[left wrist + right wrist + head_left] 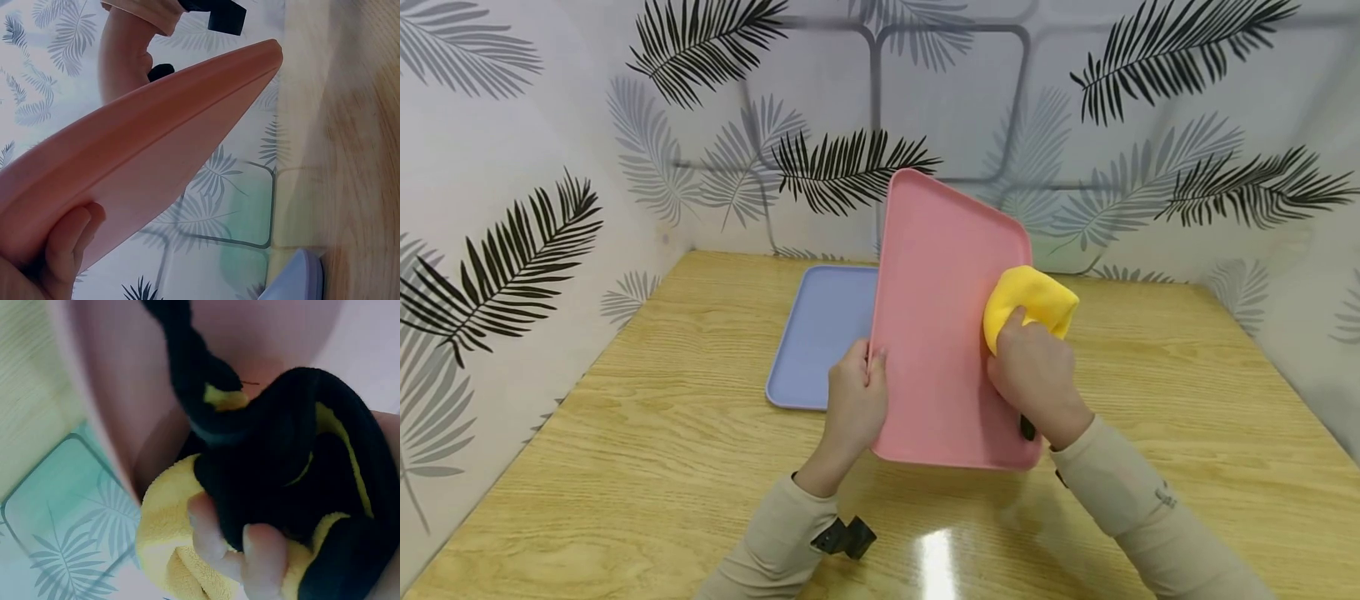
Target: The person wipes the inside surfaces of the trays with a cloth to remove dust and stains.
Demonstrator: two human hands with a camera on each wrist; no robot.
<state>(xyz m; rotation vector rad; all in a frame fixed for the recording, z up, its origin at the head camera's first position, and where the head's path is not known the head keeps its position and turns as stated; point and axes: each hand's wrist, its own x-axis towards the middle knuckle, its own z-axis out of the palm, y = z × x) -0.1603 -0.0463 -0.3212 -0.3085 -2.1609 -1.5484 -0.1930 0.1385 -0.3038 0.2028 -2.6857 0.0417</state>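
A pink tray point(936, 317) is held tilted up above the table by my left hand point(856, 398), which grips its left edge. In the left wrist view, fingers point(69, 244) of that hand curl over the underside of the tray point(144, 162). Bunched in my right hand point(1037, 375) is a yellow cloth point(1030, 300), against the tray's right side. The right wrist view shows the cloth point(169, 519) has a black side too, with fingertips point(265, 556) curled into its folds. Behind the pink tray a blue tray point(820, 333) lies flat, partly hidden.
The wooden table point(647, 450) reaches back to a wall point(947, 92) with a leaf pattern. A black wrist camera point(844, 537) sits on the left sleeve. Light glares off the tabletop near the front.
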